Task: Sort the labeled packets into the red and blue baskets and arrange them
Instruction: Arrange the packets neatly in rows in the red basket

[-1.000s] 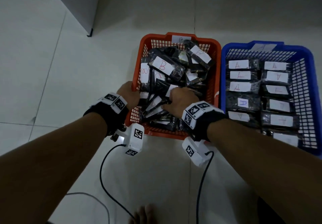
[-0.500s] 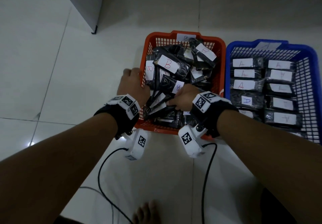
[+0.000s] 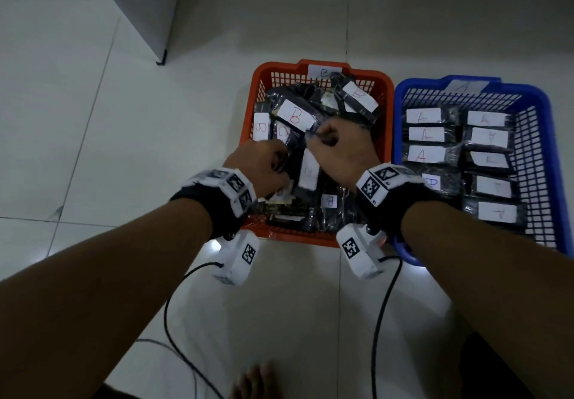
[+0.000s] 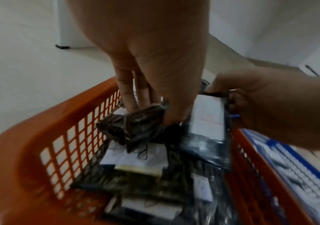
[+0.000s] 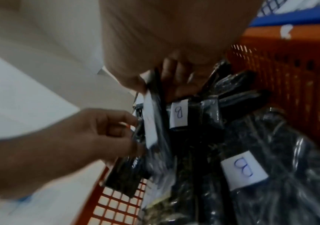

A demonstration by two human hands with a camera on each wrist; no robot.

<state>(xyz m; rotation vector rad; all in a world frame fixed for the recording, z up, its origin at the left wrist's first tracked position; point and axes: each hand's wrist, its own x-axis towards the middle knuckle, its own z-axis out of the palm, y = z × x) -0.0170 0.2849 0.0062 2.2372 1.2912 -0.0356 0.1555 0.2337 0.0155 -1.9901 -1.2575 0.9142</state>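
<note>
B packets [image 3: 293, 116] jumbled | red basket [image 3: 248, 122]; A packets [image 3: 424, 154] rowed | blue basket [image 3: 545, 137]

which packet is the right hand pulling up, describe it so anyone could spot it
Look in the red basket, left of the blue basket. The right hand pinches a dark packet above the pile. It stands on edge with a long white label, unlike the flat packets around it.

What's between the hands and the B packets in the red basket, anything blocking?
Nothing visible. The left hand and right hand already grip packets inside the red basket, which is open on top.
</note>
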